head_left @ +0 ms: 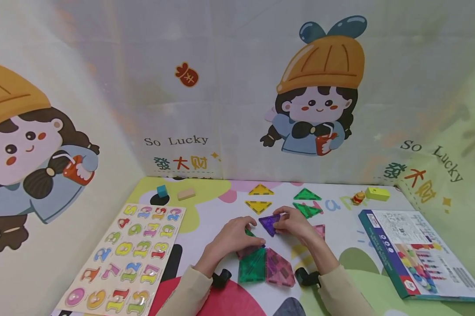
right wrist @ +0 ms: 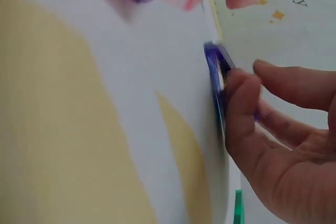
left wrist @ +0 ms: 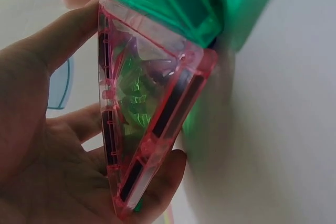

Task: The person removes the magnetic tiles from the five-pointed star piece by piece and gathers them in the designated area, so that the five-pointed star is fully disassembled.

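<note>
My left hand [head_left: 234, 237] holds the far side of a cluster of translucent magnetic tiles. In the left wrist view its thumb and fingers lie around a pink triangular tile [left wrist: 113, 129], against a green tile [left wrist: 184, 9]. Two lower panels of the cluster, a green tile [head_left: 252, 267] and a pink tile [head_left: 280, 268], show toward me in the head view. Just beyond them, my right hand [head_left: 294, 224] pinches a purple triangular tile [head_left: 268, 224] by its right edge. In the right wrist view this purple tile [right wrist: 214, 77] appears nearly edge-on.
Behind the hands lie yellow triangles [head_left: 258, 206] and green triangles [head_left: 307, 194]; a pink tile [head_left: 320, 230] is partly behind the right forearm. A number puzzle board [head_left: 116, 250] lies left, a box [head_left: 423, 254] right. Small blocks [head_left: 187, 194] and a figurine [head_left: 358, 198] sit at the back.
</note>
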### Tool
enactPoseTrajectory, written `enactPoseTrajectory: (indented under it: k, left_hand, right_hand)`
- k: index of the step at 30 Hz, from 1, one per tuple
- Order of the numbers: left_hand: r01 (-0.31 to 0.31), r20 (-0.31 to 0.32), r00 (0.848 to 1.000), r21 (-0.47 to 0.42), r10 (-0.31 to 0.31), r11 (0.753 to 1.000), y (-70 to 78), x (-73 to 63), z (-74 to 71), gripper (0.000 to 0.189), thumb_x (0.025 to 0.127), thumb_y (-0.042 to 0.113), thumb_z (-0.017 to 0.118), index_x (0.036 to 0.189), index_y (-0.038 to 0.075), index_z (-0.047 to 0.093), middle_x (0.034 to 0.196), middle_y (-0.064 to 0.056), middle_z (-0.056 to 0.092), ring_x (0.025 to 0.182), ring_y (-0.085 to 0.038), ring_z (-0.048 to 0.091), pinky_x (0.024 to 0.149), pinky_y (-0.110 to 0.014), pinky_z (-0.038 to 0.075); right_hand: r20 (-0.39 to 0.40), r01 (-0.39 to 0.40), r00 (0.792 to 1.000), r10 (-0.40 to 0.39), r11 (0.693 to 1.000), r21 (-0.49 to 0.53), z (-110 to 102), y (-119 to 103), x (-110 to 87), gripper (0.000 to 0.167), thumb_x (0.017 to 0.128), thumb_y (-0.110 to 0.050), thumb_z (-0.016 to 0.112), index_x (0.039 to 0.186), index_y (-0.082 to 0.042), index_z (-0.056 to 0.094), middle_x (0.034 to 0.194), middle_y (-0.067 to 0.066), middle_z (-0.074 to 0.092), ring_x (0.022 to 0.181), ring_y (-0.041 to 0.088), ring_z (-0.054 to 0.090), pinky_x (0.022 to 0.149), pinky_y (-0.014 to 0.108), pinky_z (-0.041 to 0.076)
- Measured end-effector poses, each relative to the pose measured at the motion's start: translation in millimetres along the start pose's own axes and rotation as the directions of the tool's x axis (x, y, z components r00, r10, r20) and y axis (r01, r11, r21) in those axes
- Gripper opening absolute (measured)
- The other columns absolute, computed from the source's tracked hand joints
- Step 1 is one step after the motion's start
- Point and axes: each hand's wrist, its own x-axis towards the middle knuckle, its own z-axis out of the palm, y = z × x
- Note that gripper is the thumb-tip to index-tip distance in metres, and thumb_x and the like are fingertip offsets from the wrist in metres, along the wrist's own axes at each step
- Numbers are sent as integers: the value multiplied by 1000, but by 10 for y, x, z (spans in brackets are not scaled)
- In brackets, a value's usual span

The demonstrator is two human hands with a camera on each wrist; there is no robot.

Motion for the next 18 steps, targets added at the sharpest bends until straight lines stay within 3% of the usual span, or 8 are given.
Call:
enactPoseTrajectory:
  k: [6, 9, 13, 18]
  left_hand:
    - [-10, 8, 1000, -8, 11, 1000, -7, -3, -11, 54, 78, 59, 76, 114, 19, 68, 109, 3, 66, 99, -13, 57, 87, -39, 52]
    - [-12, 14, 1000, -13, 12, 1000, -17, 1, -15, 53, 78, 58, 76, 113, 20, 68, 109, 2, 67, 100, -14, 57, 88, -39, 52]
    - [-23, 33, 999, -40, 24, 999, -32, 2, -40, 50, 80, 55, 76, 114, 19, 68, 111, 2, 68, 101, -14, 58, 88, -40, 52]
    - [-29, 67, 997, -109, 36, 994, -62, 1, -103, 46, 80, 49, 78, 114, 19, 68, 109, -1, 68, 97, -14, 60, 84, -38, 54]
  right_hand:
    - [-75, -6, 997, -8, 982, -186, -2, -40, -49, 39, 86, -10, 72, 123, -2, 62, 101, 14, 60, 75, 18, 59, 70, 31, 53]
    - [-85, 2, 996, -23, 972, -235, 0, -76, -84, 32, 86, -11, 72, 116, -3, 65, 103, 13, 61, 75, 19, 59, 70, 31, 53]
    - [52, 74, 997, -62, 962, -264, 34, -113, -126, 23, 88, -14, 70, 107, -2, 69, 86, 10, 63, 71, 21, 58, 67, 31, 51]
    - [294, 179, 950, -101, 952, -250, 117, -117, -159, 27, 91, -20, 68, 110, -2, 70, 84, 7, 66, 69, 18, 58, 66, 31, 52]
